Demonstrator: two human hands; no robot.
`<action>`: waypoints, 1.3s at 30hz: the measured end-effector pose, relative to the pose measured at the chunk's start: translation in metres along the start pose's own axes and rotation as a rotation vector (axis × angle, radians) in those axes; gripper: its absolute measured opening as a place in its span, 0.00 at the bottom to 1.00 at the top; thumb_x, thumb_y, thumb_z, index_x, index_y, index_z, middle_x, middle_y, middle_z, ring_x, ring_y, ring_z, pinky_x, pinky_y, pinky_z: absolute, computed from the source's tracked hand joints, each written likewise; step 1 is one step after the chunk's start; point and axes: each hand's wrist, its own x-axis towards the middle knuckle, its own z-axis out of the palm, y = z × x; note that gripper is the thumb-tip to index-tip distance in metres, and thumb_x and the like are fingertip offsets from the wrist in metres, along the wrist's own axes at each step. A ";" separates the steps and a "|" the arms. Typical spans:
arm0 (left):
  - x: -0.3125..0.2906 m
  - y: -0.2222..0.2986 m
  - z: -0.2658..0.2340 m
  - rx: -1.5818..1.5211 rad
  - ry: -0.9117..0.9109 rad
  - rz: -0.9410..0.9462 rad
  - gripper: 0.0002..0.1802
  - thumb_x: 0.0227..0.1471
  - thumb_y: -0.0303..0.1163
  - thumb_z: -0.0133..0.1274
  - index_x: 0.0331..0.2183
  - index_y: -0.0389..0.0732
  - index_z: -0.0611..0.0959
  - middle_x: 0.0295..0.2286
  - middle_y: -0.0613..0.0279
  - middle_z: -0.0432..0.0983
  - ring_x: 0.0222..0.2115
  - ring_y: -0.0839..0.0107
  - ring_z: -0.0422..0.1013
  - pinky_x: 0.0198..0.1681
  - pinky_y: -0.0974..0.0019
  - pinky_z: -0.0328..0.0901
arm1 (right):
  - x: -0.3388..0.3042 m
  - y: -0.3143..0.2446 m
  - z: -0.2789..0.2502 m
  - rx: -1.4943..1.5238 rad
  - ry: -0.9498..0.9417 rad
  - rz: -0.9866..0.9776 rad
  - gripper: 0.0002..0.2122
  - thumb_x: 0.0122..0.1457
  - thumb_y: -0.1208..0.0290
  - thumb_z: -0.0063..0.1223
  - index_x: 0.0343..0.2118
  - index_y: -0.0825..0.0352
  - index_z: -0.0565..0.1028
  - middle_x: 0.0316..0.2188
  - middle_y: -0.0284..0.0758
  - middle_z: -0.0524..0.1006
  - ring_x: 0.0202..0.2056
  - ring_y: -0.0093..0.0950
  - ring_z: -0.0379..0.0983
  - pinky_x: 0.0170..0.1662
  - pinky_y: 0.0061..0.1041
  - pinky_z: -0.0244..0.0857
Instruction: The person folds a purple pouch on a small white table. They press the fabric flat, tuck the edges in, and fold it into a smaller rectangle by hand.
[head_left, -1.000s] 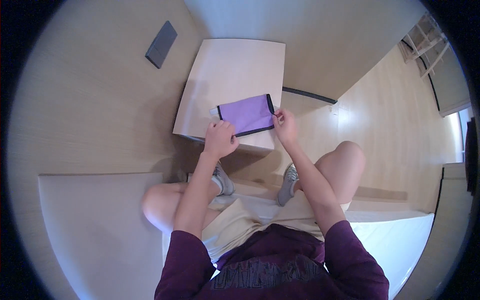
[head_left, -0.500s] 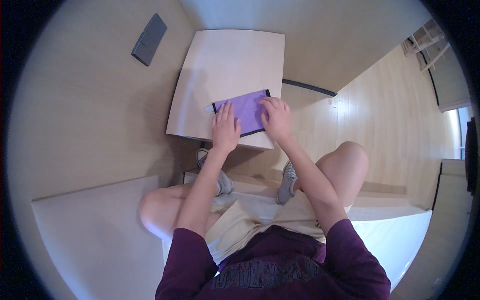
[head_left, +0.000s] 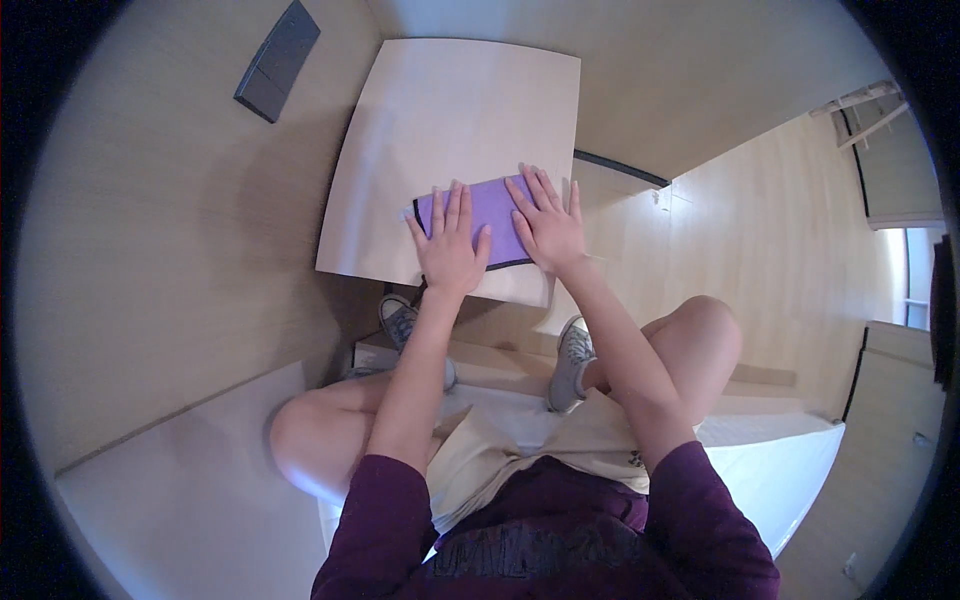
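Head view shows the left hand [head_left: 452,262] and right hand [head_left: 553,240] laid palm down on a purple fabric piece [head_left: 494,213] with black edging. It lies flat near the table's [head_left: 465,110] near edge, closer to the right edge than the left. The left fingers [head_left: 453,208] are straight and spread over its left part, thumb held apart, gripping nothing. The right fingers [head_left: 541,190] are likewise fanned across its right end, pressing rather than grasping; that wrist reaches in past the table's right near corner. A pale tab [head_left: 407,213] shows at the piece's left end. Dark raised lettering [head_left: 540,550] crosses the maroon shirt [head_left: 400,530], too low in contrast to read reliably.
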 end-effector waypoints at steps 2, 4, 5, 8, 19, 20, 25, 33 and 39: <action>0.003 -0.003 0.002 -0.012 0.009 -0.007 0.35 0.55 0.48 0.39 0.61 0.44 0.56 0.61 0.66 0.48 0.63 0.66 0.42 0.61 0.38 0.32 | 0.002 -0.001 0.000 0.006 -0.003 0.009 0.24 0.62 0.56 0.32 0.62 0.49 0.55 0.65 0.27 0.49 0.65 0.26 0.42 0.64 0.50 0.28; 0.005 -0.010 0.006 -0.019 0.020 -0.015 0.34 0.56 0.48 0.38 0.61 0.45 0.55 0.61 0.67 0.48 0.63 0.67 0.42 0.61 0.37 0.31 | 0.003 -0.003 0.000 0.016 -0.001 0.052 0.25 0.62 0.55 0.32 0.62 0.49 0.54 0.65 0.28 0.49 0.65 0.28 0.41 0.64 0.50 0.28; 0.006 -0.013 0.007 -0.040 0.014 -0.066 0.34 0.57 0.47 0.37 0.61 0.45 0.55 0.62 0.67 0.47 0.63 0.68 0.41 0.61 0.38 0.30 | 0.002 -0.004 0.000 0.017 -0.002 0.049 0.25 0.62 0.55 0.32 0.62 0.49 0.54 0.65 0.28 0.49 0.65 0.28 0.41 0.64 0.50 0.28; 0.006 -0.025 0.010 -0.048 0.004 -0.084 0.33 0.58 0.46 0.36 0.61 0.44 0.53 0.62 0.67 0.44 0.63 0.69 0.40 0.62 0.39 0.28 | 0.003 -0.004 -0.001 0.027 -0.028 0.050 0.25 0.62 0.55 0.32 0.63 0.49 0.53 0.65 0.29 0.48 0.65 0.29 0.41 0.64 0.50 0.29; -0.016 -0.012 -0.010 0.029 -0.021 -0.054 0.34 0.57 0.48 0.38 0.61 0.44 0.55 0.62 0.65 0.47 0.63 0.71 0.41 0.62 0.39 0.28 | -0.014 0.001 -0.015 -0.048 -0.057 -0.066 0.27 0.62 0.56 0.33 0.63 0.56 0.50 0.65 0.34 0.45 0.66 0.31 0.37 0.65 0.45 0.31; -0.015 -0.013 -0.014 -0.026 -0.043 -0.073 0.33 0.56 0.47 0.41 0.59 0.44 0.58 0.60 0.65 0.51 0.62 0.71 0.45 0.61 0.40 0.32 | -0.017 -0.003 -0.019 -0.106 -0.019 -0.060 0.28 0.61 0.58 0.36 0.63 0.58 0.50 0.65 0.36 0.45 0.66 0.31 0.38 0.65 0.44 0.32; -0.003 -0.028 -0.035 -0.222 -0.098 -0.238 0.29 0.47 0.42 0.54 0.52 0.48 0.70 0.52 0.62 0.64 0.55 0.67 0.56 0.57 0.44 0.46 | -0.050 -0.064 -0.031 0.156 -0.017 -0.312 0.36 0.53 0.60 0.49 0.63 0.65 0.49 0.64 0.37 0.48 0.65 0.32 0.41 0.66 0.38 0.34; -0.007 -0.069 -0.033 -0.158 -0.229 -0.347 0.25 0.32 0.45 0.65 0.35 0.45 0.82 0.42 0.56 0.71 0.48 0.58 0.62 0.49 0.55 0.60 | -0.079 -0.108 -0.007 0.006 -0.064 -0.244 0.28 0.56 0.68 0.43 0.61 0.57 0.55 0.63 0.42 0.50 0.64 0.35 0.44 0.64 0.43 0.38; -0.023 -0.072 -0.038 -0.455 -0.467 -0.446 0.27 0.31 0.48 0.67 0.33 0.39 0.81 0.27 0.56 0.77 0.28 0.63 0.74 0.32 0.62 0.68 | -0.095 -0.074 -0.022 0.242 -0.036 -0.382 0.20 0.55 0.67 0.46 0.53 0.53 0.68 0.62 0.41 0.54 0.63 0.37 0.48 0.63 0.46 0.39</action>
